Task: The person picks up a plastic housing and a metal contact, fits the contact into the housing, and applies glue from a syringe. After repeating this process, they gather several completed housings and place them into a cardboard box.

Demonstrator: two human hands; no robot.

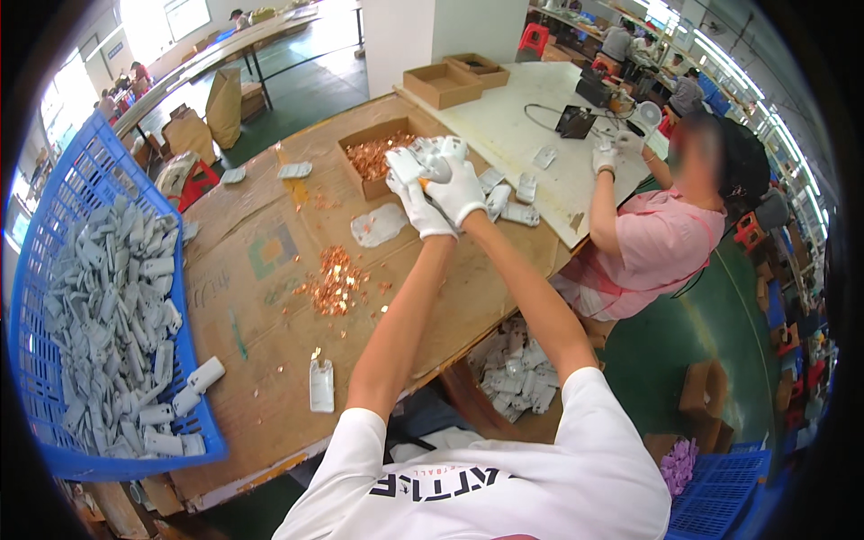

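My left hand (420,207) and my right hand (461,191), both in white gloves, are close together at the far side of the cardboard-covered table. Between them they grip a white plastic casing (407,165), fingers closed around it. A small orange-brown bit shows by the right fingers; I cannot make out what it is. More pale casings crowd behind the fingers, partly hidden. Just left of the hands is a cardboard box (364,187) of small copper pieces (367,158). Several casings (520,214) lie right of my right hand.
A blue crate (202,423) heaped with grey-white casings (112,315) stands at left. Loose copper pieces (333,283), a clear plastic sheet (379,225) and a single casing (321,385) lie on the cardboard. At right, a co-worker in pink (648,234) handles something at the white tabletop (562,103).
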